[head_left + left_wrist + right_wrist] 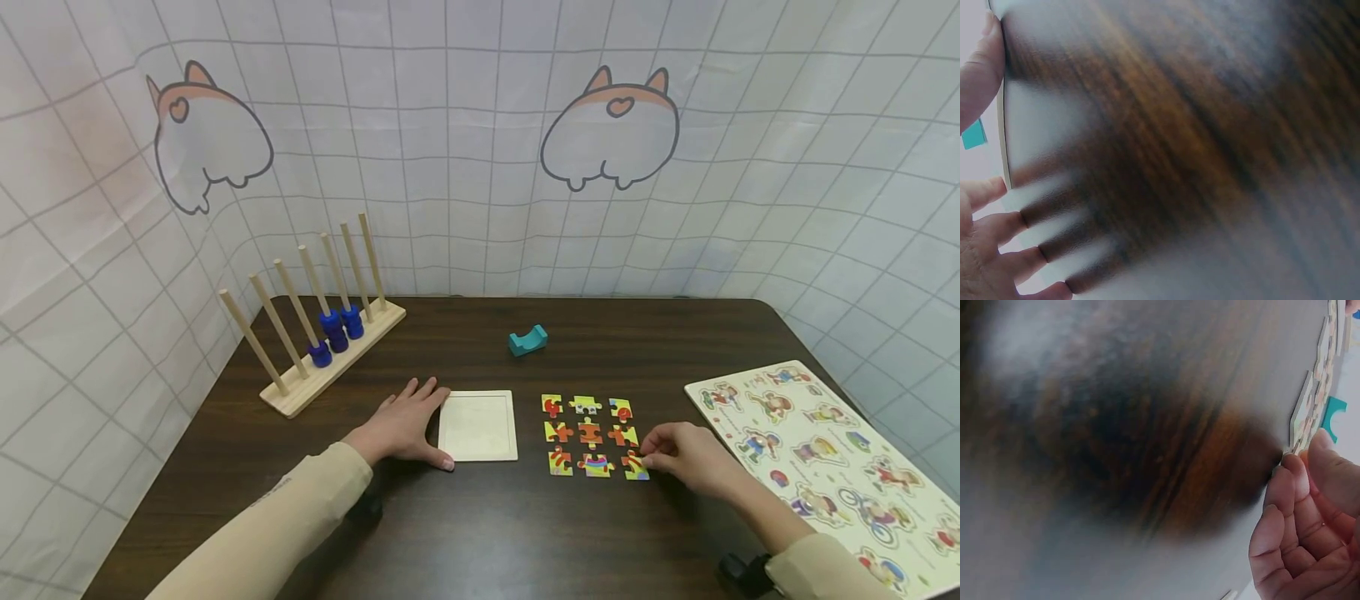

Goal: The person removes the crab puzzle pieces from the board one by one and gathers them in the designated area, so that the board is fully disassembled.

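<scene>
My left hand [405, 421] lies with fingers spread at the left side of a square wooden puzzle tray [477, 427]. Its thumb touches the tray's lower left corner and the index finger its upper left. In the left wrist view the spread fingers [1007, 228] rest on the dark table. Right of the tray, several colourful jigsaw pieces [590, 432] lie in rows with small gaps. My right hand [693, 458] pinches the lower right jigsaw piece [635, 467] at its outer edge, fingers curled. The right wrist view shows thumb and fingertips close together; they partly hide the piece.
A wooden peg rack [330, 367] with blue rings [320, 354] stands at the back left. A teal curved block [528, 341] lies behind the pieces. On the right is a large white board [817, 458] with printed figures. A tiled-pattern curtain [465, 167] surrounds the table.
</scene>
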`<state>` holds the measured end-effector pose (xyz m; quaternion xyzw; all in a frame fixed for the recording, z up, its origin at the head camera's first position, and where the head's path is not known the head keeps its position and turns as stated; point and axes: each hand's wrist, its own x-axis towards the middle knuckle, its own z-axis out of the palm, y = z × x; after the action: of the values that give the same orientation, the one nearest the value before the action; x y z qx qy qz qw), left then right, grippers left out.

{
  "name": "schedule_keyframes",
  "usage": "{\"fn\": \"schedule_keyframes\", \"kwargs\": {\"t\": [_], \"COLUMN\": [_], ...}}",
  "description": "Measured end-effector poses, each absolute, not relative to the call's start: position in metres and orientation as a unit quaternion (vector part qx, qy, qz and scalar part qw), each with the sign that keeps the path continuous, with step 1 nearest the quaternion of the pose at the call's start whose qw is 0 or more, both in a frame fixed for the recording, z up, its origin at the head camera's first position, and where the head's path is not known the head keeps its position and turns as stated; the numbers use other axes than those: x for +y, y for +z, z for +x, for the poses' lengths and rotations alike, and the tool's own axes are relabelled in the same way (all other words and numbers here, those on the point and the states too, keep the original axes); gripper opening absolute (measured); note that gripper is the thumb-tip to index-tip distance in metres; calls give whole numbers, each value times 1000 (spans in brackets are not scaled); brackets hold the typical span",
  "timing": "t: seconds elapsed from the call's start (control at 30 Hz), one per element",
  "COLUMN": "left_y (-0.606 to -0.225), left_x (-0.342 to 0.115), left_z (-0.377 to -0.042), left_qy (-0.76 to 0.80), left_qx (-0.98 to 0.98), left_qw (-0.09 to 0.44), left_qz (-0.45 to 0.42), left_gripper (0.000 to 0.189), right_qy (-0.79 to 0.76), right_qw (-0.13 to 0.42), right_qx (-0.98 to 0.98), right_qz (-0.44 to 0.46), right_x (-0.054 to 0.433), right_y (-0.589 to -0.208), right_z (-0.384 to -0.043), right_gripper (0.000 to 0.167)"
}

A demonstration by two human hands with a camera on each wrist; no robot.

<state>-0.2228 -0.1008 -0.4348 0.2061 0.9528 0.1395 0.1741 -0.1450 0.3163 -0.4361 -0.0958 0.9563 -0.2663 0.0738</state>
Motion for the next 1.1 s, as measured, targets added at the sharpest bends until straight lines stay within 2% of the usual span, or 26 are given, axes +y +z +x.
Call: {"fn": "schedule_keyframes", "kwargs": {"t": [0.33,1.1], "left_y": [-431,-433], "left_x": [-102,-101], "left_z": [-221,-221], "left_qy": [138,139], "left_qx": [953,952], "left_qw": [174,171], "left_qz": [206,210], "left_gripper": [115,114], "right_qy": [-267,-251], "right_qw": [88,81], "right_qx": [954,960], "right_qz": [-108,-98], "right_x": [317,310], "right_y": [-436,-438], "right_z": [-138,-137], "right_gripper": [31,26]}}
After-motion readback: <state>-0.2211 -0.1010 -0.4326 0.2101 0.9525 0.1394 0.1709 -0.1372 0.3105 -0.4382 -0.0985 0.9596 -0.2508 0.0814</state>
